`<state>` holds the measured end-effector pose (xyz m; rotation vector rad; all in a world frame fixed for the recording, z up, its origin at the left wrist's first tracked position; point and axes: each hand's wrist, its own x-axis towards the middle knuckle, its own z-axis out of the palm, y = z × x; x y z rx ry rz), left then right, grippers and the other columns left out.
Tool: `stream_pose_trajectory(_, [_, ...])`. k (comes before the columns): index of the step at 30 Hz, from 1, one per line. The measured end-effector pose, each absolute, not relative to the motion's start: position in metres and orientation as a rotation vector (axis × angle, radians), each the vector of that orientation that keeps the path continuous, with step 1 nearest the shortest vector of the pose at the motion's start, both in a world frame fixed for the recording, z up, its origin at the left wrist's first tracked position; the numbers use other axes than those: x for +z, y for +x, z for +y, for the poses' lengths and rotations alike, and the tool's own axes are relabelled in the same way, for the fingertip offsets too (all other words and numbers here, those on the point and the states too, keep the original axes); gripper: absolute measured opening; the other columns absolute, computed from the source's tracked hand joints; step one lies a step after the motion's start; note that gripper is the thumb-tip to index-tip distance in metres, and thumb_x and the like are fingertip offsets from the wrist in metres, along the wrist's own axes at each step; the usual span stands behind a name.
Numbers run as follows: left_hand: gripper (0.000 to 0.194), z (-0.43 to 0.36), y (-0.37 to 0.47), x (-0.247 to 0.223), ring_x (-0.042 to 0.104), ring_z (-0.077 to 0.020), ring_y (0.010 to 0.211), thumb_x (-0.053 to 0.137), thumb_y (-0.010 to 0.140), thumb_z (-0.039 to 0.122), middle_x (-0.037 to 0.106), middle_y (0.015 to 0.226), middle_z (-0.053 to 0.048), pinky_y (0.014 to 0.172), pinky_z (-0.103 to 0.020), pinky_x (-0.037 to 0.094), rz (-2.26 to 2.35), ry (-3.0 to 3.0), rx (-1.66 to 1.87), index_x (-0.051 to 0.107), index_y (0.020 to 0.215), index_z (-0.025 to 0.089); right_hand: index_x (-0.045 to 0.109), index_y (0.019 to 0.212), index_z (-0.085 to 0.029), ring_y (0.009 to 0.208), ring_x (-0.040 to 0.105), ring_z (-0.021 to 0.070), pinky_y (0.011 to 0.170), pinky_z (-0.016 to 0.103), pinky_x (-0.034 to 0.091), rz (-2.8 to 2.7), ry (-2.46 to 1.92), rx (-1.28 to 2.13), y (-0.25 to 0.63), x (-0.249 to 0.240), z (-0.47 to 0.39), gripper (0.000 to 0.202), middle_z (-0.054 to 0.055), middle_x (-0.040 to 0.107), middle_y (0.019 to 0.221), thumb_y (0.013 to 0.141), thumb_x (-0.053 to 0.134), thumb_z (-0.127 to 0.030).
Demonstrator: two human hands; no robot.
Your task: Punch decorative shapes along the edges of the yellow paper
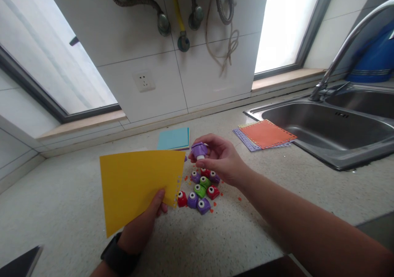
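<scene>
My left hand point(154, 209) grips a yellow sheet of paper point(135, 182) by its lower right part, thumb on top. Small punched holes run along the sheet's right edge. Just right of that edge, my right hand point(220, 156) holds a purple craft punch point(199, 150) between thumb and fingers, apart from the paper. On the counter below lie several more small punches: a red punch point(182, 199), a green punch point(200, 190) and a purple punch point(203, 205) among them. Orange paper bits point(239, 199) are scattered around these.
Blue paper sheets point(174, 138) lie stacked on the counter point(76, 199) near the wall. Orange paper point(267, 133) with punched edges tops another pile beside the steel sink point(308, 145). A faucet point(326, 74) rises behind the sink. Dark objects show at the bottom edge.
</scene>
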<state>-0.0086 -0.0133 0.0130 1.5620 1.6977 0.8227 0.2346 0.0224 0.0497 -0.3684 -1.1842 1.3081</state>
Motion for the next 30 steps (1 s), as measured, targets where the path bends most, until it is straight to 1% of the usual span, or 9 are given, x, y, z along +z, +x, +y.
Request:
stream_pose_trajectory(3, [0.056, -0.0133, -0.0074, 0.0149, 0.055, -0.0248, 0.058, 0.046, 0.09, 0.058, 0.056, 0.053, -0.005, 0.057, -0.034, 0.043, 1.686, 1.599, 0.816, 0.055, 0.044, 0.028, 0.07, 0.097, -0.025, 0.08, 0.069, 0.0138, 0.079, 0.032, 0.062, -1.243, -0.396, 1.241, 0.2352, 0.0505, 0.021, 0.04, -0.001, 0.069, 0.087, 0.064, 0.091, -0.015])
stream_pose_trajectory(7, [0.056, -0.013, -0.0071, 0.016, 0.055, -0.0244, 0.059, 0.043, 0.09, 0.058, 0.055, 0.054, -0.004, 0.058, -0.033, 0.043, 1.697, 1.628, 0.783, 0.054, 0.045, 0.027, 0.072, 0.096, -0.024, 0.079, 0.066, 0.0115, 0.079, 0.027, 0.06, -1.265, -0.404, 1.174, 0.2346, 0.0501, 0.0215, 0.039, -0.002, 0.067, 0.085, 0.063, 0.091, -0.015])
stream_pose_trajectory(9, [0.056, -0.0132, -0.0069, 0.0163, 0.055, -0.0245, 0.06, 0.042, 0.09, 0.059, 0.055, 0.055, -0.004, 0.058, -0.033, 0.043, 1.697, 1.637, 0.76, 0.053, 0.046, 0.027, 0.071, 0.095, -0.024, 0.08, 0.065, 0.0112, 0.078, 0.026, 0.059, -1.254, -0.409, 1.183, 0.2335, 0.0488, 0.0223, 0.039, -0.002, 0.067, 0.085, 0.062, 0.092, -0.015])
stream_pose_trajectory(15, [0.055, -0.0153, -0.0038, 0.0177, 0.054, -0.0244, 0.061, 0.04, 0.089, 0.059, 0.053, 0.055, -0.004, 0.058, -0.033, 0.043, 1.735, 1.635, 0.743, 0.05, 0.046, 0.027, 0.069, 0.093, -0.021, 0.078, 0.067, 0.0119, 0.077, 0.028, 0.061, -1.231, -0.432, 1.271, 0.2297, 0.0439, 0.0252, 0.042, -0.001, 0.069, 0.084, 0.059, 0.093, -0.017])
stream_pose_trajectory(20, [0.054, -0.0163, -0.0025, 0.0196, 0.054, -0.0244, 0.062, 0.041, 0.089, 0.058, 0.053, 0.055, -0.003, 0.061, -0.034, 0.044, 1.74, 1.639, 0.752, 0.051, 0.047, 0.027, 0.068, 0.091, -0.02, 0.073, 0.065, 0.0087, 0.073, 0.023, 0.059, -1.209, -0.427, 1.315, 0.2277, 0.0435, 0.0251, 0.041, -0.002, 0.07, 0.084, 0.058, 0.093, -0.015])
stream_pose_trajectory(25, [0.056, -0.0174, -0.0022, 0.0223, 0.054, -0.0241, 0.059, 0.044, 0.088, 0.063, 0.053, 0.055, -0.003, 0.057, -0.033, 0.044, 1.763, 1.592, 0.764, 0.051, 0.046, 0.026, 0.069, 0.09, -0.019, 0.072, 0.065, 0.0092, 0.071, 0.023, 0.059, -1.193, -0.421, 1.328, 0.2271, 0.0439, 0.0239, 0.04, -0.002, 0.07, 0.083, 0.059, 0.093, -0.015])
stream_pose_trajectory(30, [0.055, -0.0178, -0.0024, 0.0232, 0.056, -0.0241, 0.059, 0.046, 0.088, 0.062, 0.055, 0.055, -0.003, 0.056, -0.034, 0.046, 1.745, 1.604, 0.782, 0.052, 0.046, 0.026, 0.068, 0.09, -0.019, 0.073, 0.066, 0.01, 0.072, 0.025, 0.06, -1.201, -0.436, 1.328, 0.2268, 0.0438, 0.0242, 0.041, -0.001, 0.07, 0.084, 0.058, 0.094, -0.017])
